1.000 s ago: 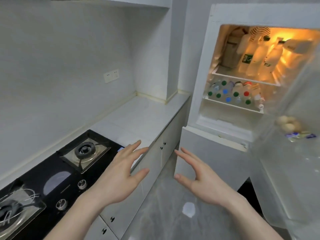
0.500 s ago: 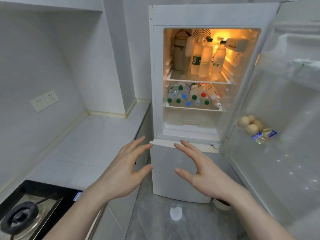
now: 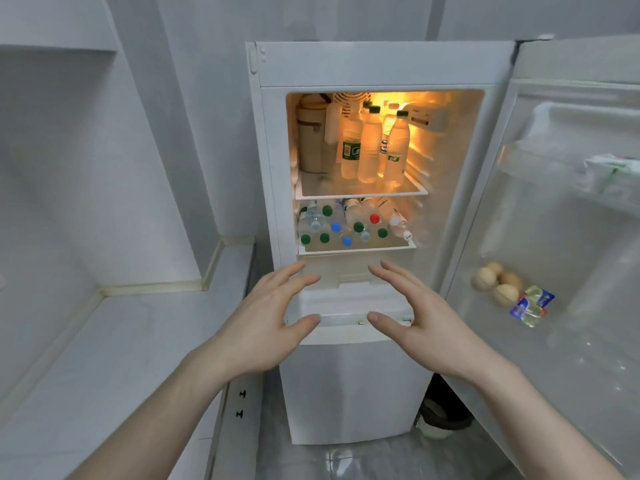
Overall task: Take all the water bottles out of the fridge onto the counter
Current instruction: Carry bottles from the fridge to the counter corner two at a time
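The white fridge stands straight ahead with its upper door swung open to the right. On its lit top shelf several water bottles stand upright beside a beige canister. On the lower shelf several bottles lie on their sides, their green, blue and red caps facing me. My left hand and my right hand hover side by side below that shelf, in front of the fridge. Both have spread fingers and hold nothing. The white counter runs along the left.
The open fridge door fills the right side, with eggs and a small blue packet in its racks. A cabinet front with black knobs sits below the counter edge. A small bin stands on the floor by the fridge.
The view has swung right from the stove and counter to face the fridge squarely, and it is now closer. Both empty hands have risen toward the fridge opening.
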